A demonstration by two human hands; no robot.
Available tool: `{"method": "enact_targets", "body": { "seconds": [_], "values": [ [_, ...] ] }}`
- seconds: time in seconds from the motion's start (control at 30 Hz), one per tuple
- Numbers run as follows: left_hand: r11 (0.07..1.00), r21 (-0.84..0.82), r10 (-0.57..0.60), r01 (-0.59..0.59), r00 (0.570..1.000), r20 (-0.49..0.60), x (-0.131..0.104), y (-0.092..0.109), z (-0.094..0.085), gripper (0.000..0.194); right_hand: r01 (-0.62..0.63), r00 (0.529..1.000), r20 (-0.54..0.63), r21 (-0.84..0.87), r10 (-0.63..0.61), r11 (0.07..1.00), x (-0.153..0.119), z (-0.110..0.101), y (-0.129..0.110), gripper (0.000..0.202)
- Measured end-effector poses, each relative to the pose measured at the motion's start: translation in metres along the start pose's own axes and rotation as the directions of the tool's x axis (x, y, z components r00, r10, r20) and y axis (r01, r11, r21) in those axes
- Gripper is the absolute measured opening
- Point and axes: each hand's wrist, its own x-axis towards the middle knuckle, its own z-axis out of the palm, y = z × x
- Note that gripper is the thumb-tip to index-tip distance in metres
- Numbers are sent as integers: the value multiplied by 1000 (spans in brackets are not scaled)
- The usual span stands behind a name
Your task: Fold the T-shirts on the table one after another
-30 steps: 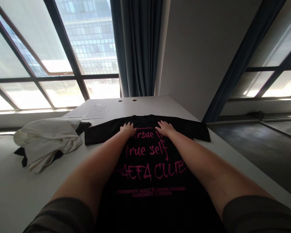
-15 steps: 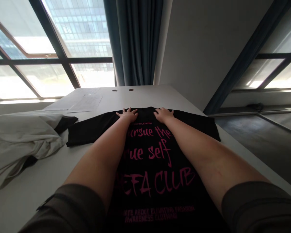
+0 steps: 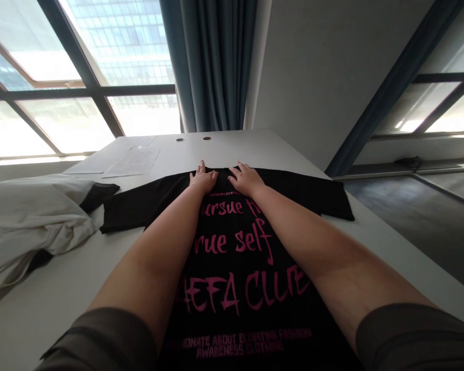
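A black T-shirt [image 3: 232, 242] with pink lettering lies spread out on the white table [image 3: 251, 149], its sleeves reaching out to both sides and its collar edge at the far end. My left hand [image 3: 203, 179] rests on the shirt near the collar, left of its middle, with fingers apart. Just right of the collar's middle, my right hand [image 3: 246, 178] lies on the fabric, its fingers spread too. Both forearms stretch over the shirt and cover part of the print.
A crumpled light grey garment [image 3: 34, 216] with black parts lies at the left. Sheets of paper [image 3: 133, 161] are on the table's far left, near two round holes. A blue curtain [image 3: 216, 62] hangs beyond the table.
My right hand has moved left, closer to the collar's middle. My left hand has shifted slightly, its fingers now pointing more forward. The view has moved a little.
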Motion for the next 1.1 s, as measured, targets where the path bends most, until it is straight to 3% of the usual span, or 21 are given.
{"method": "enact_targets", "body": {
  "seconds": [0.07, 0.13, 0.23, 0.33, 0.47, 0.67, 0.87, 1.0, 1.1],
  "values": [
    [1000, 16, -20, 21, 1000, -21, 2, -1, 2, 68, -121, 988, 100, 15, 119, 993, 0, 0, 6, 74],
    [989, 59, -134, 137, 989, -61, 6, -1, 4, 75, -189, 967, 176, 21, 182, 982, 2, 2, 12, 76],
    [924, 145, -353, 354, 935, -38, 13, -2, 5, 86, -183, 966, 190, 33, 174, 983, 6, 3, 18, 75],
    [888, 197, -430, 416, 902, 38, 17, -6, 6, 90, -162, 974, 164, 37, 154, 986, 7, 3, 23, 72],
    [905, 155, -405, 397, 914, 26, 13, -11, 7, 91, -222, 969, 111, -5, 221, 975, 2, -1, 37, 75],
    [904, 116, -419, 412, 907, 43, 8, -13, 5, 85, -285, 929, 236, -29, 284, 958, 1, -3, 61, 76],
    [972, 102, -217, 210, 975, 56, 5, -16, 5, 81, -246, 939, 240, -26, 245, 969, -2, -5, 59, 75],
    [980, 85, -187, 182, 981, 58, 4, -17, 5, 81, -169, 955, 237, -44, 175, 985, -32, -13, 75, 70],
    [980, 77, -190, 185, 980, 62, 3, -17, 5, 82, -223, 953, 204, -20, 223, 974, -71, -22, 109, 68]
  ]
}}
